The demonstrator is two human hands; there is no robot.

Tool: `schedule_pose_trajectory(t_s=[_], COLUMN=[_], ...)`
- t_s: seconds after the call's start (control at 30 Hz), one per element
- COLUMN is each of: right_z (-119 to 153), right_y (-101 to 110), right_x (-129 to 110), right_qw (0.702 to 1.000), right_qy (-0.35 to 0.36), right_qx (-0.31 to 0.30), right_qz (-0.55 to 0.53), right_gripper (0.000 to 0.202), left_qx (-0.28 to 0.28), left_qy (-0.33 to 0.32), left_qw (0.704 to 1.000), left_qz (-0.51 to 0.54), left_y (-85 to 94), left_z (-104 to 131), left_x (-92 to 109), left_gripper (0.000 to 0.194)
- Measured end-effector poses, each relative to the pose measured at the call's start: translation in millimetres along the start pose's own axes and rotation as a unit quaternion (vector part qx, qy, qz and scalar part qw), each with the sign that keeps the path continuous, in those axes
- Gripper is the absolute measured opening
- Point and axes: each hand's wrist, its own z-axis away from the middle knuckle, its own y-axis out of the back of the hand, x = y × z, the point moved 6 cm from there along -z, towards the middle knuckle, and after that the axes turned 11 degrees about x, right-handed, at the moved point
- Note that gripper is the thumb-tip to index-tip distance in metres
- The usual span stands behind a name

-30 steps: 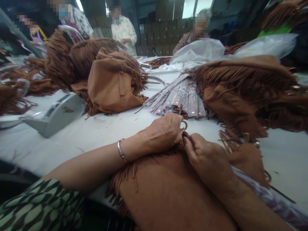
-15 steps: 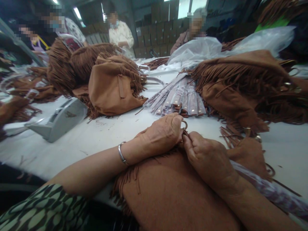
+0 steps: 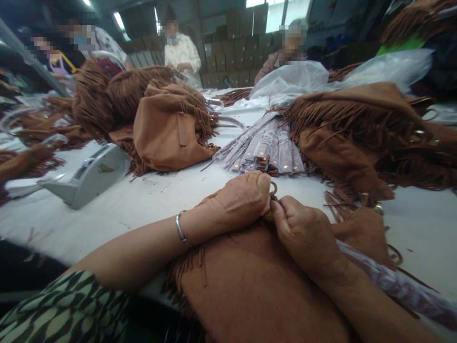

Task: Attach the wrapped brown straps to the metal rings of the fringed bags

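A brown fringed suede bag (image 3: 250,286) lies before me at the table's near edge, its top towards my two hands. My left hand (image 3: 243,197) is closed at the bag's top edge, right beside a metal ring (image 3: 273,188). Close against it, my right hand (image 3: 303,233) pinches a short brown leather piece (image 3: 273,199) just below the ring. Fingers cover most of that piece, so its full shape is hidden. Under my right forearm runs a plastic-wrapped strap (image 3: 392,281).
A grey tape dispenser (image 3: 93,176) stands at left. Fringed bags are heaped at left (image 3: 167,128) and right (image 3: 350,128). Between them fan out several plastic-wrapped straps (image 3: 266,145). Clear plastic bags (image 3: 293,78) lie behind. Several people stand across the white table (image 3: 143,205).
Both hands keep their hold at the ring with hardly any movement. The view has shifted slightly, and the person at the back right has the head a little lower.
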Motion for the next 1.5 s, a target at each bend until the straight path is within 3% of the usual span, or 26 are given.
schedule_pose_trajectory(t_s=[0.23, 0.47, 0.63, 0.73, 0.83, 1.13, 1.2, 1.37, 1.5], right_z=[1, 3, 4, 4, 2, -8, -9, -9, -7], right_y=[0, 3, 1, 0, 2, 6, 7, 6, 6], right_x=[-3, -5, -7, -5, 0, 11, 12, 16, 17], right_qw=[1.0, 0.999, 0.998, 0.999, 0.999, 0.985, 0.983, 0.967, 0.963], right_qy=[0.023, 0.032, 0.057, 0.033, -0.007, -0.08, -0.084, -0.124, -0.135], right_qx=[-0.005, 0.016, 0.011, 0.014, 0.016, 0.018, 0.01, -0.034, -0.036], right_qz=[0.013, 0.004, -0.007, -0.015, -0.045, -0.152, -0.164, -0.221, -0.232], right_gripper=[0.028, 0.028, 0.03, 0.03, 0.029, 0.035, 0.035, 0.037, 0.036], left_qx=[-0.056, 0.025, 0.034, 0.033, 0.004, -0.154, -0.161, -0.119, -0.129], left_qy=[-0.004, -0.036, -0.047, -0.054, -0.056, -0.053, -0.054, -0.049, -0.043], left_qw=[0.998, 0.999, 0.998, 0.998, 0.998, 0.984, 0.979, 0.976, 0.971], left_qz=[-0.008, -0.01, -0.004, -0.003, 0.008, 0.075, 0.114, 0.179, 0.195], left_y=[7.3, 11.5, 11.1, 11.6, 11.5, 6.5, 4.9, 5.2, 0.7], left_z=[-2, 5, 9, 8, 6, -10, -11, -9, -8], left_x=[0, 3, 2, 2, 2, -5, -6, -6, -5], left_gripper=[0.016, 0.018, 0.019, 0.018, 0.018, 0.022, 0.019, 0.02, 0.019])
